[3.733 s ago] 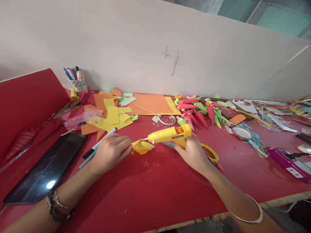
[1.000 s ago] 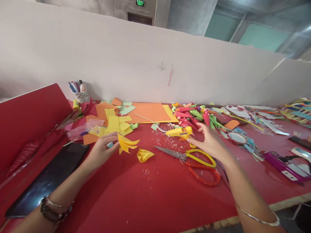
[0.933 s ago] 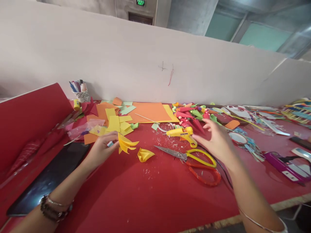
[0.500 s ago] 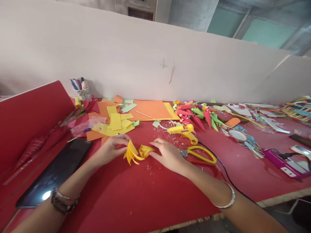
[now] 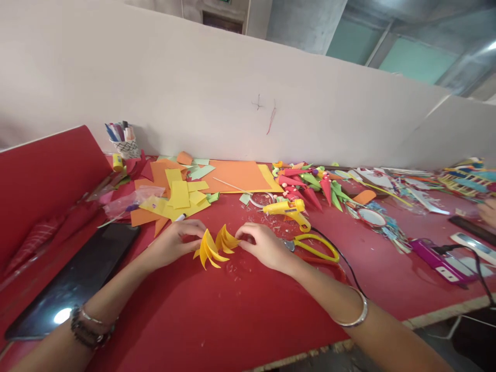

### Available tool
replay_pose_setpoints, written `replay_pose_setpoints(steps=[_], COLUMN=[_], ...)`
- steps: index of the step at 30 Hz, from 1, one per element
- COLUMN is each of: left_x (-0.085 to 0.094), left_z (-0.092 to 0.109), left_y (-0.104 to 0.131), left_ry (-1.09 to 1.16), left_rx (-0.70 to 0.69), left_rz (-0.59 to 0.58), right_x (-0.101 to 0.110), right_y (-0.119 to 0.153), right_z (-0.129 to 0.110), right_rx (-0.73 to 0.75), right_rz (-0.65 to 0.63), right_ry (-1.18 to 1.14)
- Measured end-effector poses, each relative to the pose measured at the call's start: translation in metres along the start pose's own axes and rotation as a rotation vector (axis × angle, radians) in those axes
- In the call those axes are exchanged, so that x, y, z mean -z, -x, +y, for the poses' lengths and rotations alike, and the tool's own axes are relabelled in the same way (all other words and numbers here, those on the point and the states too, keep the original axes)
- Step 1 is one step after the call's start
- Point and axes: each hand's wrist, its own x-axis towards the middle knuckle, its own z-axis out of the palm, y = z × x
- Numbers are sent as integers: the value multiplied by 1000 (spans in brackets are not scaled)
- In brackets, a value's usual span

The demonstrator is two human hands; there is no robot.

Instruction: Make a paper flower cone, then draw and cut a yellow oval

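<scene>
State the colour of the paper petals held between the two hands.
Yellow: the petals sit between the left hand and right hand, clearest in the head view.

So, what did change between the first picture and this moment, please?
The right hand let go of the yellow glue gun, which now lies farther back on the red table, and took hold of the small folded yellow piece. The left hand picked up a yellow petal cluster and brought it against that piece. The scissors came into sight. The paper scraps stayed put.

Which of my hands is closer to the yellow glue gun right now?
Right. The right hand sits just below the glue gun, while the left hand is farther off, beyond the yellow paper petals.
</scene>
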Motion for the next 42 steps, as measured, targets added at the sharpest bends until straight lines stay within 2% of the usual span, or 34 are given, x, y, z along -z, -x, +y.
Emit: replay_pose_setpoints(steps=[5, 10, 15, 19, 21, 26, 33, 42], left_x=[-5, -11, -14, -13, -13, -12, -12, -14], left_z=[7, 8, 7, 7, 6, 4, 8, 6], left_y=[-2, -4, -5, -5, -5, -4, -6, -5], left_ry=[-16, -105, -118, -160, -168, -120, -65, -39], left_rx=[14, 66, 102, 143, 154, 160, 191, 233], left_rz=[-67, -20, -46, -20, -5, -9, -93, -57], right_x=[13, 12, 12, 16, 15, 2, -15, -20], right_y=[5, 7, 6, 11, 15, 23, 21, 13], right_z=[8, 18, 21, 13, 6, -11, -8, -4], right_rx=[196, 288, 259, 155, 154, 243, 127, 87], right_rz=[-59, -94, -54, 183, 244, 108, 146, 131], right_ry=[-55, -31, -22, -54, -58, -2, -44, -2])
